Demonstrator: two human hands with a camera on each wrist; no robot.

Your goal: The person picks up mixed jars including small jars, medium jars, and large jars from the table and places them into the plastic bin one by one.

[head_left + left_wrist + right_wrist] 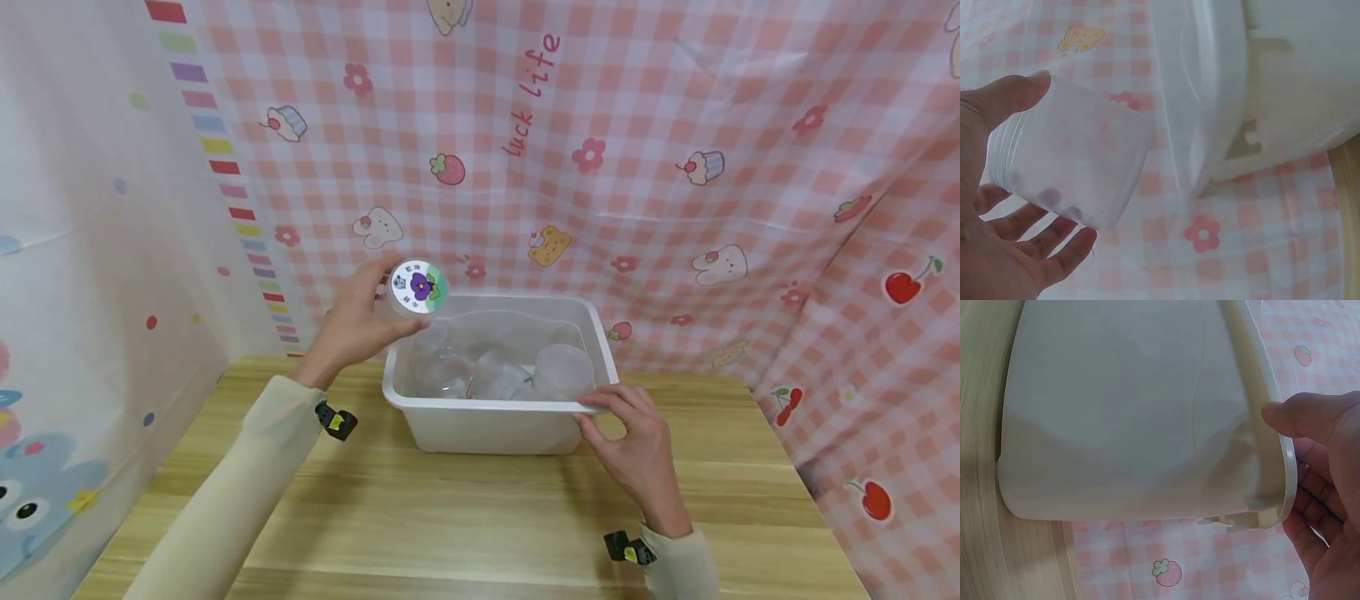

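A clear plastic jar (1085, 150) is held in my left hand (358, 310), thumb on one side and curled fingers on the other. In the head view its round lid (418, 287) faces up at me, printed with a purple flower and green edge. The jar is above the left rim of a white plastic bin (495, 429). My right hand (633, 442) grips the bin's front right rim, thumb on the near side. Inside the bin lie several clear containers, among them a frosted round one (564, 371) at the right and a rounded one (444, 373) at the left.
The bin stands on a wood-grain table (420, 525), near its back edge. Behind it hangs a pink checked cloth (645, 217), which also covers the right side. A white patterned cloth (97, 208) hangs on the left.
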